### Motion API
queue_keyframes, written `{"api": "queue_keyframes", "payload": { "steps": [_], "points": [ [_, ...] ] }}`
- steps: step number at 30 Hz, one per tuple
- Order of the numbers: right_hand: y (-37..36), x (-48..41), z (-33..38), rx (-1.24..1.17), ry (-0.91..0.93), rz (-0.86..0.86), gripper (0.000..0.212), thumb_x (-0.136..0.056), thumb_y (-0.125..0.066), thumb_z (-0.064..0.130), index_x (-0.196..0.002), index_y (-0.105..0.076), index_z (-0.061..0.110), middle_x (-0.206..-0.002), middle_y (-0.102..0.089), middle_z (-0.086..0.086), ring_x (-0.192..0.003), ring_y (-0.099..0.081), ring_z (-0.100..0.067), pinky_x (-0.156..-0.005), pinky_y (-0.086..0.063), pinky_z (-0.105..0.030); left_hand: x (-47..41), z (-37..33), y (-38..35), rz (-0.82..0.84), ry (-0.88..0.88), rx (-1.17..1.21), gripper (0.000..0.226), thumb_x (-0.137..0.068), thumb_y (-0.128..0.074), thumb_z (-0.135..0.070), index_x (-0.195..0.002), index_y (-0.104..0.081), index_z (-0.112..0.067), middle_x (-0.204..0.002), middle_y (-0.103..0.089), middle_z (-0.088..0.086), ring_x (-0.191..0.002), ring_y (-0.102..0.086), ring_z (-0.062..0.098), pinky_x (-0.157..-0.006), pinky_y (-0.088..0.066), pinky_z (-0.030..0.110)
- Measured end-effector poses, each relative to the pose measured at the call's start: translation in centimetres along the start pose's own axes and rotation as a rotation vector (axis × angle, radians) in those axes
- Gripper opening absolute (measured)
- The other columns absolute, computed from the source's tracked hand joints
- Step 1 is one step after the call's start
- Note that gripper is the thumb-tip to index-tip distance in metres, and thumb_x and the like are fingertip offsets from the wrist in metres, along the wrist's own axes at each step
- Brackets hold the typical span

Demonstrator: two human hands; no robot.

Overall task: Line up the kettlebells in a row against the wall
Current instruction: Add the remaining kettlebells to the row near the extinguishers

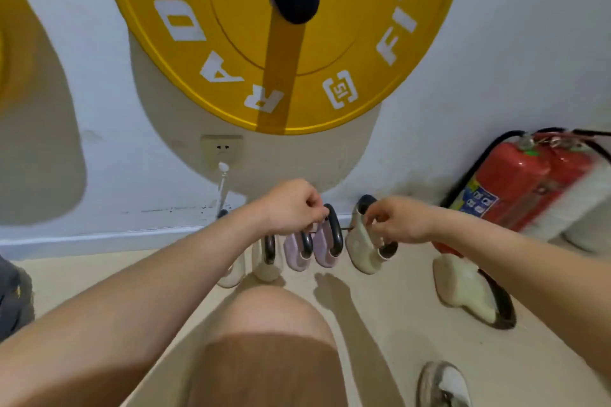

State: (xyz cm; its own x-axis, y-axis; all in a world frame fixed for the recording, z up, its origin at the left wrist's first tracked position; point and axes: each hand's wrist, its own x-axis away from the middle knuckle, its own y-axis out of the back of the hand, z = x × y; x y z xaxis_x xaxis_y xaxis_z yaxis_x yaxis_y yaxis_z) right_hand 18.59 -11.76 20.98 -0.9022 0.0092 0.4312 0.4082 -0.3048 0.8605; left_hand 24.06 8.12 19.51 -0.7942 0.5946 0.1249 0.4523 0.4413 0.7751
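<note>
Bright overhead light, wide-angle edge blur

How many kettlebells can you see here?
6. Two white partly behind the left forearm, two pink under the left hand, one pale green under the right hand, one apart, by the extinguisher.

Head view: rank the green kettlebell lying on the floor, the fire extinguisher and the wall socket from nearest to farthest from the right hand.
1. Green kettlebell lying on the floor: just below and right of the right hand.
2. Fire extinguisher: farther right, leaning by the wall.
3. Wall socket: far left on the wall, beyond the left hand.
</note>
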Motion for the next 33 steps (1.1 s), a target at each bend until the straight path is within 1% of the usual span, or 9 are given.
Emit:
{"api": "queue_keyframes", "payload": {
  "steps": [2, 5, 9, 16, 19, 23, 26, 29, 33],
  "points": [
    [1.7, 3.1, -2.3, 0.03, -0.011, -0.017, 0.026, -0.092, -0.052, 0.018, -0.115, -0.065, 0.015, -0.086, -0.066, 0.003, -0.086, -0.065, -0.019, -0.075, -0.05, -0.027, -0.4, -3.7, 0.2, 0.05, -0.074, -0.079, 0.02, -0.095, -0.052, -0.015, -0.096, -0.071, -0.019, -0.069, -0.064, -0.005, -0.056, -0.054, 0.003, -0.053, -0.04, 0.016],
    [2.9, 6.6, -7.5, 0.008, -0.07, -0.03, 0.023, -0.092, -0.052, 0.019, -0.112, -0.063, 0.018, -0.089, -0.07, -0.002, -0.073, -0.066, -0.014, -0.058, -0.051, -0.019, -1.6, -9.8, -0.6, 0.15, -0.224, -0.382, 0.045, -0.089, -0.043, -0.001, -0.118, -0.064, -0.028, -0.091, -0.061, -0.004, -0.086, -0.059, 0.017, -0.072, -0.045, 0.027],
    [3.6, 8.8, -16.1, -0.097, -0.164, 0.023, 0.025, -0.088, -0.055, 0.019, -0.111, -0.064, 0.015, -0.085, -0.07, -0.003, -0.068, -0.066, -0.014, -0.068, -0.057, -0.033, -5.0, -17.5, -4.8, 0.133, -0.403, -0.679, 0.045, -0.087, -0.047, -0.004, -0.123, -0.062, -0.026, -0.11, -0.066, 0.003, -0.103, -0.059, 0.026, -0.08, -0.049, 0.034],
    [1.5, 11.2, -29.6, -0.611, -0.287, -0.078, 0.016, -0.092, -0.054, 0.012, -0.102, -0.066, 0.015, -0.089, -0.073, -0.008, -0.069, -0.069, -0.015, -0.062, -0.052, -0.023, -9.5, -23.2, -16.1, 0.435, -0.37, -1.133, 0.012, -0.082, -0.05, 0.003, -0.075, -0.054, -0.006, -0.09, -0.064, 0.017, -0.06, -0.048, 0.023, -0.059, -0.043, 0.032],
    [-2.5, 10.3, -34.9, -0.965, -0.434, -0.192, 0.018, -0.092, -0.053, 0.009, -0.105, -0.065, 0.006, -0.085, -0.073, -0.012, -0.063, -0.067, -0.017, -0.054, -0.051, -0.021, -12.0, -23.3, -21.1, 0.483, -0.39, -1.109, 0.032, -0.085, -0.052, 0.002, -0.061, -0.036, -0.011, -0.089, -0.062, 0.015, -0.063, -0.047, 0.026, -0.059, -0.041, 0.034],
    [-8.9, 7.2, -40.2, -1.237, -0.657, -0.297, 0.021, -0.089, -0.051, 0.002, -0.107, -0.062, 0.004, -0.081, -0.068, -0.013, -0.062, -0.061, -0.022, -0.056, -0.05, -0.025, -15.7, -22.1, -27.4, 0.54, -0.421, -1.021, 0.031, -0.083, -0.053, 0.0, -0.059, -0.036, -0.011, -0.085, -0.061, 0.017, -0.076, -0.06, 0.034, -0.061, -0.041, 0.035],
    [-13.8, 4.1, -42.4, -1.285, -0.777, -0.297, 0.016, -0.088, -0.051, 0.004, -0.1, -0.059, 0.009, -0.081, -0.058, -0.012, -0.073, -0.053, -0.025, -0.065, -0.046, -0.033, -18.5, -20.0, -32.3, 0.615, -0.413, -0.906, 0.007, -0.082, -0.052, -0.003, -0.082, -0.057, -0.008, -0.101, -0.064, 0.013, -0.09, -0.06, 0.034, -0.068, -0.046, 0.037],
    [-17.7, 1.1, -44.6, -1.299, -0.861, -0.293, 0.018, -0.091, -0.054, 0.012, -0.109, -0.055, 0.013, -0.085, -0.055, -0.01, -0.074, -0.052, -0.024, -0.062, -0.044, -0.033, -21.4, -17.7, -37.6, 0.64, -0.372, -0.732, 0.044, -0.085, -0.048, -0.007, -0.127, -0.056, -0.018, -0.122, -0.054, 0.008, -0.11, -0.054, 0.03, -0.082, -0.049, 0.038],
    [-20.5, -1.3, -47.9, -1.264, -0.985, -0.331, 0.032, -0.094, -0.053, 0.02, -0.124, -0.047, 0.015, -0.098, -0.055, -0.012, -0.086, -0.053, -0.026, -0.066, -0.047, -0.035, -24.7, -17.2, -42.9, 0.609, -0.446, -0.669, 0.035, -0.089, -0.048, -0.01, -0.124, -0.052, -0.011, -0.121, -0.05, 0.009, -0.114, -0.048, 0.029, -0.081, -0.046, 0.04]
  ]
}}
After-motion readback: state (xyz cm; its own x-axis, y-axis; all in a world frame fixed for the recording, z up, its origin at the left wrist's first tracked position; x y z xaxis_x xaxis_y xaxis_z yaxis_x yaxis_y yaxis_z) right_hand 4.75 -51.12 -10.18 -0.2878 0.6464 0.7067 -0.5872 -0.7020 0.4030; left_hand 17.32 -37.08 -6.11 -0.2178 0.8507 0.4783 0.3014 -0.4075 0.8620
